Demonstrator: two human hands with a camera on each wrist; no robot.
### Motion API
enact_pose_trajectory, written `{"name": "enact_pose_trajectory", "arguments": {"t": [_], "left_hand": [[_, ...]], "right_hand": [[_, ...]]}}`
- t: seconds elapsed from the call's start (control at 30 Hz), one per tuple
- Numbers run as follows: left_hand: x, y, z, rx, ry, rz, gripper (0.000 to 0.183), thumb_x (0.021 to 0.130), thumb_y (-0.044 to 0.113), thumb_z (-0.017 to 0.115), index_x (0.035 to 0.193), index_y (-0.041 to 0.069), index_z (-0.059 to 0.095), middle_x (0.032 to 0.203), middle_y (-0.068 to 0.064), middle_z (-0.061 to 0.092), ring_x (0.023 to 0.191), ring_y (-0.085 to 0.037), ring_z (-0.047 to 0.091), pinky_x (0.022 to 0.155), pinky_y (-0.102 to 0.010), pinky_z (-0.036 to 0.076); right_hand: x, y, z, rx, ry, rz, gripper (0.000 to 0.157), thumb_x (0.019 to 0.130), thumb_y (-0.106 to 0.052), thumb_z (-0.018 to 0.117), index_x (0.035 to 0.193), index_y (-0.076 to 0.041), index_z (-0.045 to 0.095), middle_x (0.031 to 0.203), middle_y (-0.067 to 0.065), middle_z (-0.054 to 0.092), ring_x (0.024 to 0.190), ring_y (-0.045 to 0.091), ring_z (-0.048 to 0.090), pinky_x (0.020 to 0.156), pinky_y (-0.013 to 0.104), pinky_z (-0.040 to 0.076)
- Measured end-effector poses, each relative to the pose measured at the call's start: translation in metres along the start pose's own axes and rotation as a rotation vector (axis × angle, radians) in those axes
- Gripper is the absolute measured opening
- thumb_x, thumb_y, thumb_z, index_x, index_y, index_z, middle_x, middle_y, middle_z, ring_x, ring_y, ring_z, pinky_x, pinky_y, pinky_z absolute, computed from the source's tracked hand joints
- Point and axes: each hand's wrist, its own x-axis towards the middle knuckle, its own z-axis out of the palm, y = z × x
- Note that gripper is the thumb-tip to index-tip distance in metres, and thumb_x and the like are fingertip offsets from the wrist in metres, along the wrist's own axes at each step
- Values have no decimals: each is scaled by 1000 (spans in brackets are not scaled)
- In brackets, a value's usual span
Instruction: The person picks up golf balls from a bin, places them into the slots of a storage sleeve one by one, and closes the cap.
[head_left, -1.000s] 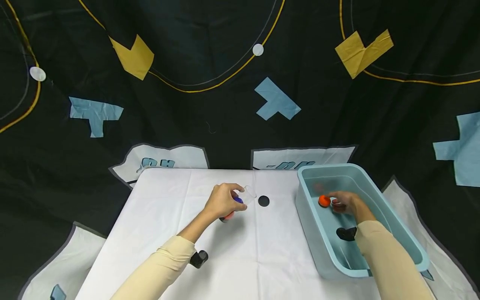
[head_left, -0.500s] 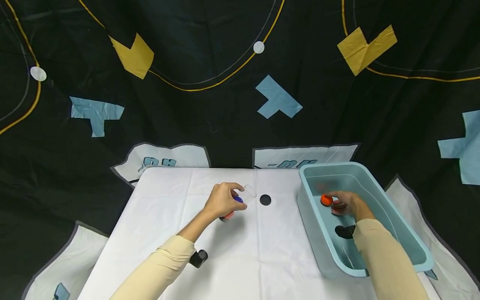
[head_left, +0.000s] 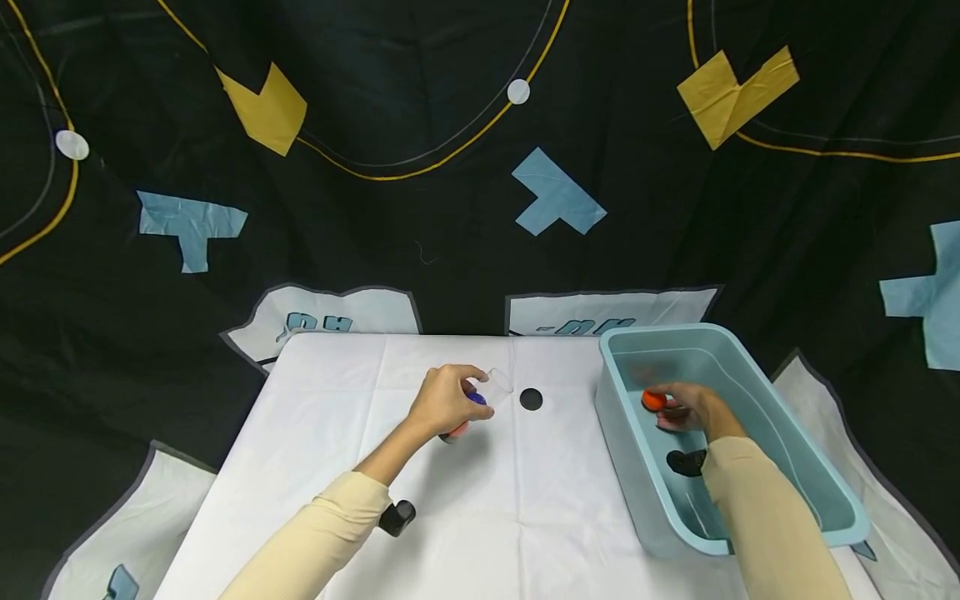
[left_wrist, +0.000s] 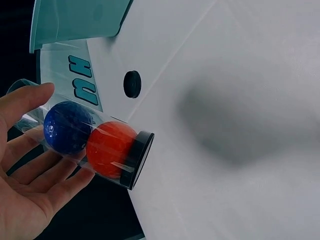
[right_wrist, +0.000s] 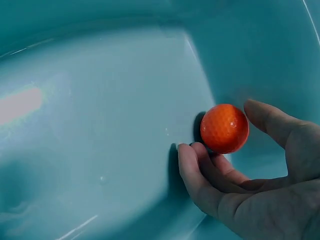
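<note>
My left hand point(head_left: 447, 402) holds a clear plastic tube point(left_wrist: 106, 120) tilted above the table. A blue golf ball point(left_wrist: 68, 127) and an orange ball point(left_wrist: 111, 149) sit inside it, the orange one against the black cap point(left_wrist: 137, 160) at the lower end. The thumb and fingers lie around the tube's upper part. Inside the light blue bin point(head_left: 637, 467), my right hand point(head_left: 693, 408) reaches down around an orange golf ball point(right_wrist: 224, 128) near the bin wall. In the right wrist view thumb and fingers are spread on either side of the ball, with a narrow gap at the thumb.
A loose round black cap point(head_left: 531, 399) lies on the white table point(head_left: 450, 542) between tube and bin. Black wrist-camera parts show by the left sleeve point(head_left: 397, 517) and the right sleeve point(head_left: 686, 462). A dark curtain point(head_left: 420, 250) hangs behind the table.
My right hand has shifted slightly toward the orange ball, its thumb now over the ball's edge and its fingers lower. The left hand and tube stay in place. The head view has tilted slightly.
</note>
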Motion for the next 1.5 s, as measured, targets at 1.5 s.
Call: {"name": "enact_pose_trajectory", "arguments": {"t": [1.5], "left_hand": [[-4, -2, 0, -12, 0, -4, 46, 68, 19, 92, 111, 12, 77, 90, -9, 77, 78, -17, 70, 69, -30, 57]], "right_hand": [[-43, -48, -31, -121, -186, -133, 44, 103, -23, 58, 135, 1, 40, 95, 7, 67, 76, 12, 72, 82, 24, 59]]}}
